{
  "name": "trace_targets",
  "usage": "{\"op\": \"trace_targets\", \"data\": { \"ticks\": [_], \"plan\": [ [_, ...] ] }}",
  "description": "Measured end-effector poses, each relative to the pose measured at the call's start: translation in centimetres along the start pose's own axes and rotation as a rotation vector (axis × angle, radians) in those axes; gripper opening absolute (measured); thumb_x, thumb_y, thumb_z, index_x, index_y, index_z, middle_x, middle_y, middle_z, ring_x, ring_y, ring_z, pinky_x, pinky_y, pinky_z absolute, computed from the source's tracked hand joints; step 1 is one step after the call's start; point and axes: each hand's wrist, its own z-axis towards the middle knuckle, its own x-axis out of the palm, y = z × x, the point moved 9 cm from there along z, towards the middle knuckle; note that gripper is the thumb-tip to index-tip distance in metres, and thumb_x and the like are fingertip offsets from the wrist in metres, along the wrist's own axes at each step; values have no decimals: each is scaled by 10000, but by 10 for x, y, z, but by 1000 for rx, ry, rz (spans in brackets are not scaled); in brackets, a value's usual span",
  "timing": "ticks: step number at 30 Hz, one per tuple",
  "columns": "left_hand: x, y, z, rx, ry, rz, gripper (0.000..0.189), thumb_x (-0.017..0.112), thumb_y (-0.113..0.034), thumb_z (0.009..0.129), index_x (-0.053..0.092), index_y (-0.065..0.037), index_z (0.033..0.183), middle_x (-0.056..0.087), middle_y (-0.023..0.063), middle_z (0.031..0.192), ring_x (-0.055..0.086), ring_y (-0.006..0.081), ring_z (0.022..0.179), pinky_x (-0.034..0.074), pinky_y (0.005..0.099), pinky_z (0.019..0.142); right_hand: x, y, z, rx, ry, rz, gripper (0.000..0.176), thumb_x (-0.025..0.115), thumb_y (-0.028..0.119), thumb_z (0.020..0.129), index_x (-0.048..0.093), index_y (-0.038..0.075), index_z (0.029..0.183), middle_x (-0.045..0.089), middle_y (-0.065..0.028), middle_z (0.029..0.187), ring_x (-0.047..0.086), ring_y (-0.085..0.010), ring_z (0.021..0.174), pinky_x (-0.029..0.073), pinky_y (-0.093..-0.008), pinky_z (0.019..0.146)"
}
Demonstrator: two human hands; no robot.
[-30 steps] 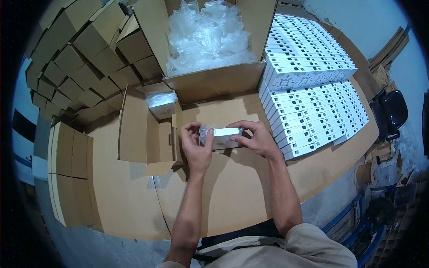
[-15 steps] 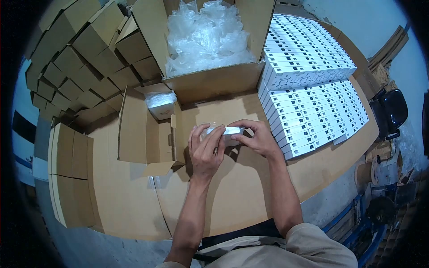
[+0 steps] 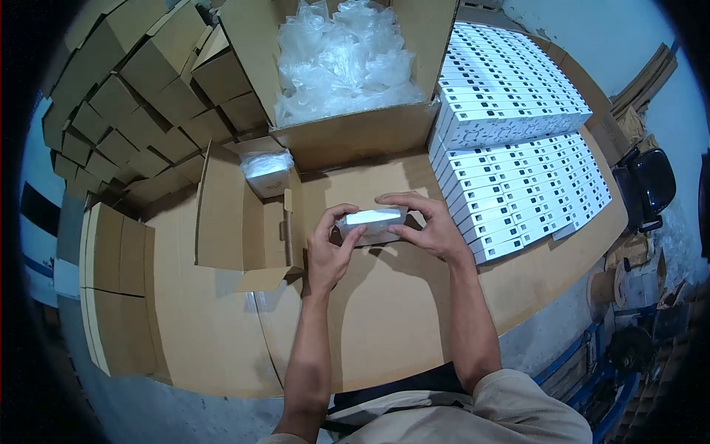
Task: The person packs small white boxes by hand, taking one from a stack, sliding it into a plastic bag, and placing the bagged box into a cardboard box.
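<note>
A small white box (image 3: 373,219) in clear plastic wrapping is held between my two hands, just above the cardboard-covered table. My left hand (image 3: 333,248) grips its left end, thumb on the near side and fingers on the far side. At the right end, my right hand (image 3: 427,228) pinches it between thumb and fingers. To the left stands an open cardboard carton (image 3: 248,222) with its flaps spread. Wrapped white boxes (image 3: 266,174) sit at the far end inside that carton.
Behind my hands a big carton (image 3: 362,140) holds a heap of clear plastic bags (image 3: 344,66). White boxes (image 3: 510,185) with dark square marks are stacked in rows at right. Brown cartons (image 3: 133,96) are piled at far left, with folded cartons (image 3: 118,288) on the left edge.
My left hand has shifted from lying over the box's top to gripping its left end, so more of the box shows. My right hand stays at the right end.
</note>
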Motion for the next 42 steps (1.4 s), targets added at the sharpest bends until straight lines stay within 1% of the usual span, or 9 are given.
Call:
{"op": "trace_targets", "data": {
  "ticks": [6, 9, 12, 16, 20, 24, 30, 35, 42],
  "plan": [
    [4, 7, -1, -3, 20, -9, 427, 729, -9, 935, 551, -20, 1324, 656, 62, 1126, 629, 173, 1081, 509, 318, 954, -2, -3, -1, 29, 37, -141, 334, 810, 4, 804, 779, 83, 1127, 768, -39, 1087, 668, -179, 970, 546, -311, 786],
    [7, 3, -3, 19, -1, 27, 557, 737, -17, 928, 466, -27, 1415, 645, 116, 1192, 617, 188, 1123, 505, 330, 974, -3, -5, -1, 85, 31, -115, 326, 802, -10, 811, 778, 73, 1125, 766, -43, 1033, 656, -141, 851, 532, -277, 715],
    [9, 2, -17, -161, 15, 138, 735, 774, -59, 902, 364, -37, 1512, 597, 192, 1327, 602, 251, 1207, 489, 369, 1029, -4, -10, -2, 76, -7, -55, 305, 798, -10, 825, 774, 58, 1121, 756, -57, 1000, 635, -106, 769, 514, -257, 657],
    [8, -2, -38, 32, -85, 415, 889, 816, -102, 850, 288, 1, 1557, 464, 260, 1487, 484, 368, 1367, 390, 464, 1146, -12, -17, -3, 48, -99, -27, 278, 788, -7, 853, 758, 37, 1126, 734, -54, 958, 644, -82, 775, 525, -241, 653],
    [14, -13, -71, 98, 38, 677, 845, 785, -148, 865, 313, 54, 1536, 386, 276, 1545, 354, 439, 1455, 289, 520, 1210, -12, -29, -7, 270, -175, 183, 271, 762, -14, 894, 714, 10, 1160, 701, -68, 969, 674, -97, 821, 564, -236, 674],
    [15, -23, -106, 56, 235, 897, 758, 713, -264, 920, 371, 46, 1522, 365, 246, 1578, 311, 445, 1481, 258, 541, 1222, 3, -31, 11, 143, -209, 326, 276, 715, -47, 926, 645, -7, 1189, 675, -97, 1017, 680, -122, 820, 589, -257, 668],
    [-5, -24, -156, -41, 318, 949, 763, 656, -405, 939, 397, -15, 1542, 364, 180, 1612, 299, 436, 1493, 228, 570, 1226, 36, 11, 67, -139, -190, 410, 277, 646, -107, 944, 590, -8, 1197, 640, -103, 1090, 680, -142, 868, 615, -282, 705],
    [-14, -27, -172, -72, 337, 983, 758, 635, -438, 948, 407, -27, 1543, 381, 179, 1604, 302, 431, 1490, 239, 582, 1215, 74, 47, 111, -223, -141, 426, 285, 629, -113, 946, 584, -14, 1210, 634, -90, 1111, 674, -133, 914, 628, -281, 747],
    [-15, -26, -171, -78, 331, 971, 748, 625, -452, 955, 421, -29, 1537, 398, 177, 1589, 307, 421, 1489, 251, 588, 1206, 108, 42, 132, -240, -68, 244, 260, 674, -106, 905, 629, 0, 1138, 663, -81, 1068, 682, -133, 873, 612, -311, 723]
  ]
}}
